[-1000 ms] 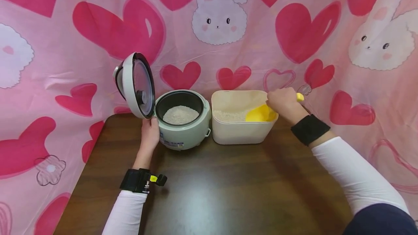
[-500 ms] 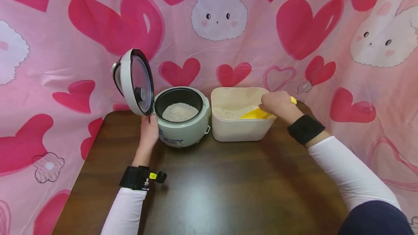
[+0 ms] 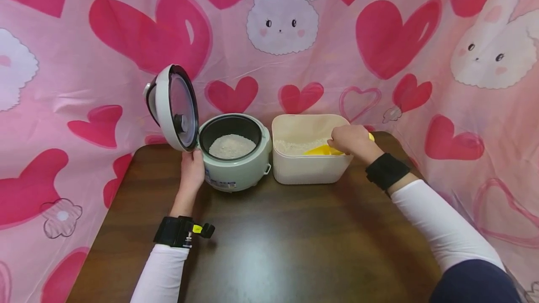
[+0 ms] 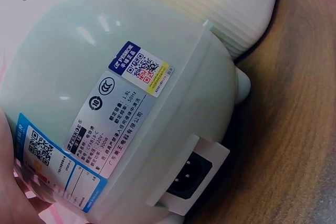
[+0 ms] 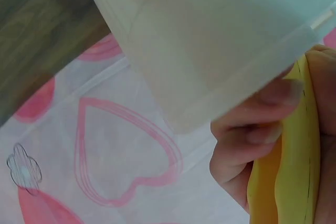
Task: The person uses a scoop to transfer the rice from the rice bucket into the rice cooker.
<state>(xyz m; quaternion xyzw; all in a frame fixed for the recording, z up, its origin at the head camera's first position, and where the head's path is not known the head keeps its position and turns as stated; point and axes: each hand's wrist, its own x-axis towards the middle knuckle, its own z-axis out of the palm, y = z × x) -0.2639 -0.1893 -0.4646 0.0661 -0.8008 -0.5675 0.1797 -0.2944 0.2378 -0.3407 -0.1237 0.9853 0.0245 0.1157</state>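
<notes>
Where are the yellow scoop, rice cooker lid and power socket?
yellow scoop [image 3: 322, 151], head view, on the bowl above the rice.
rice cooker lid [image 3: 178, 106], head view, on the inner plate.
power socket [image 4: 188, 175], left wrist view, on the dark recess.

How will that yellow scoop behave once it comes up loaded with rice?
The yellow scoop looks like rigid plastic, so it probably won't flex. Its shallow bowl may spill loose rice if tilted. The right hand grips its handle, so it likely feels front-heavy.

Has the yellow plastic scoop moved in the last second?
Yes. The yellow plastic scoop, held by the right hand, has dipped lower and leftward inside the cream plastic rice bin.
</notes>
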